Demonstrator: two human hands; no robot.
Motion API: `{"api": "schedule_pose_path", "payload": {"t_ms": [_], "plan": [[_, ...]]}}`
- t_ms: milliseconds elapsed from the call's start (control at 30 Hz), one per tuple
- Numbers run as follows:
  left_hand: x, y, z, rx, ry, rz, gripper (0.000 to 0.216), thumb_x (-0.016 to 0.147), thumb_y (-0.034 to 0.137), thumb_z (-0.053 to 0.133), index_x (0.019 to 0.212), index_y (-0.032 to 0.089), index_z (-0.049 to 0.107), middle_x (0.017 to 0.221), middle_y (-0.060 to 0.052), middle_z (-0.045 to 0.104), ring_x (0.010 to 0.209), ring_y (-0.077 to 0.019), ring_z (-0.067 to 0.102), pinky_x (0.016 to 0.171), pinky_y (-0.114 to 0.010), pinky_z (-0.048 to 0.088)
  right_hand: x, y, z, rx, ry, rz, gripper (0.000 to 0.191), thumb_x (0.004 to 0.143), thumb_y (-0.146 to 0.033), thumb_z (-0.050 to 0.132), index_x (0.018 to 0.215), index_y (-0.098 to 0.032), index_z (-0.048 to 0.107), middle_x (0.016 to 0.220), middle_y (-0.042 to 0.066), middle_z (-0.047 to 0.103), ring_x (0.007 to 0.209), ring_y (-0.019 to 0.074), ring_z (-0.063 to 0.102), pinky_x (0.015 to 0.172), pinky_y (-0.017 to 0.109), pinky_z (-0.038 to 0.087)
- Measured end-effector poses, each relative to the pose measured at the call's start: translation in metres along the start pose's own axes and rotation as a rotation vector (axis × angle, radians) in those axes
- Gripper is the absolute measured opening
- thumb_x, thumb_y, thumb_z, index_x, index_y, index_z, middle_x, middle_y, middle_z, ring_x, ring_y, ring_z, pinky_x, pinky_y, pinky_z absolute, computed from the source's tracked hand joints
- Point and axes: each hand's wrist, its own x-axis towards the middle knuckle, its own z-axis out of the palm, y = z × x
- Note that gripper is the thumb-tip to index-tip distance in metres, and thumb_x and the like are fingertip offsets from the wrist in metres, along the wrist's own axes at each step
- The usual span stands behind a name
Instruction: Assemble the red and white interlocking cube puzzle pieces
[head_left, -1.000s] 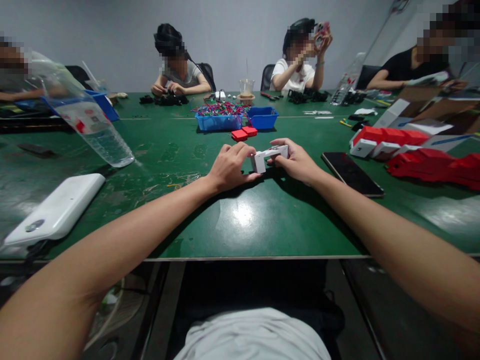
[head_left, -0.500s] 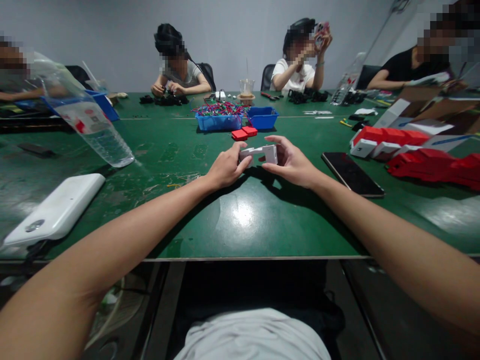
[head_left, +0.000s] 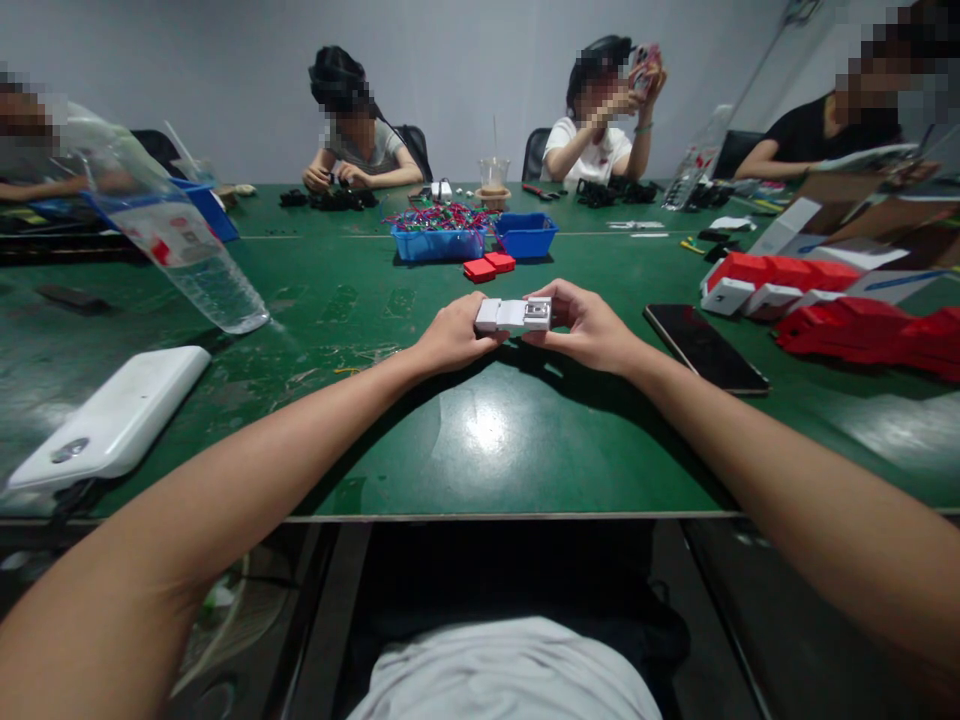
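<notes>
Between my two hands is a small white plastic housing, held just above the green table. A recessed window with metallic-looking detail shows at its right end. My left hand grips the left end, thumb at the near side. The right end sits between the thumb and fingers of my right hand. Beyond my hands lie two red blocks, in front of a blue bin heaped with red and dark wires and small green parts. A second blue bin stands beside it.
To the right lie a dark phone, a row of red-and-white housings and red pieces. On the left are a white power bank and a tilted water bottle. Several people sit around the table.
The white housing has turned in my hands, so its face with the recessed window now shows. My fingers have shifted slightly around it; the things on the table stay put.
</notes>
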Motion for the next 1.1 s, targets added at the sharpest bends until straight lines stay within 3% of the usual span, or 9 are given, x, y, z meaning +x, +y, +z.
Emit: {"api": "schedule_pose_path", "payload": {"t_ms": [200, 500, 800, 1100], "plan": [[-0.001, -0.001, -0.001, 0.076, 0.004, 0.080, 0.033, 0.086, 0.037, 0.059, 0.109, 0.015, 0.054, 0.106, -0.013, 0.065, 0.091, -0.0242, 0.060, 0.079, -0.036, 0.048, 0.001, 0.006, -0.006, -0.226, 0.087, -0.045, 0.042, 0.068, -0.039, 0.083, 0.101, -0.019, 0.066, 0.098, 0.006, 0.072, 0.086, 0.0230, 0.067, 0.079, 0.039, 0.054], [-0.001, 0.002, -0.004, 0.125, -0.045, 0.082, 0.028, 0.088, 0.037, 0.058, 0.108, 0.017, 0.053, 0.107, -0.013, 0.066, 0.093, -0.0257, 0.061, 0.079, -0.038, 0.048, 0.001, 0.007, -0.007, -0.323, 0.110, -0.035, 0.039, 0.068, -0.034, 0.081, 0.102, -0.020, 0.069, 0.101, 0.007, 0.073, 0.089, 0.0249, 0.067, 0.078, 0.039, 0.053], [-0.003, 0.006, -0.001, 0.235, 0.052, 0.172, 0.040, 0.090, 0.045, 0.060, 0.119, 0.017, 0.054, 0.114, -0.013, 0.061, 0.092, -0.0234, 0.062, 0.080, -0.036, 0.049, 0.000, 0.002, -0.014, -0.579, 0.109, -0.182, 0.028, 0.067, -0.028, 0.080, 0.087, -0.022, 0.063, 0.099, 0.009, 0.069, 0.089, 0.0271, 0.063, 0.080, 0.040, 0.049], [-0.007, 0.010, -0.005, 0.155, 0.113, 0.321, 0.047, 0.091, 0.056, 0.058, 0.116, 0.017, 0.055, 0.108, -0.012, 0.060, 0.094, -0.0221, 0.058, 0.082, -0.033, 0.048, -0.002, 0.000, -0.011, -0.578, 0.040, -0.177, 0.024, 0.069, -0.026, 0.075, 0.089, -0.020, 0.063, 0.087, 0.006, 0.067, 0.076, 0.0217, 0.060, 0.068, 0.033, 0.045]]}}
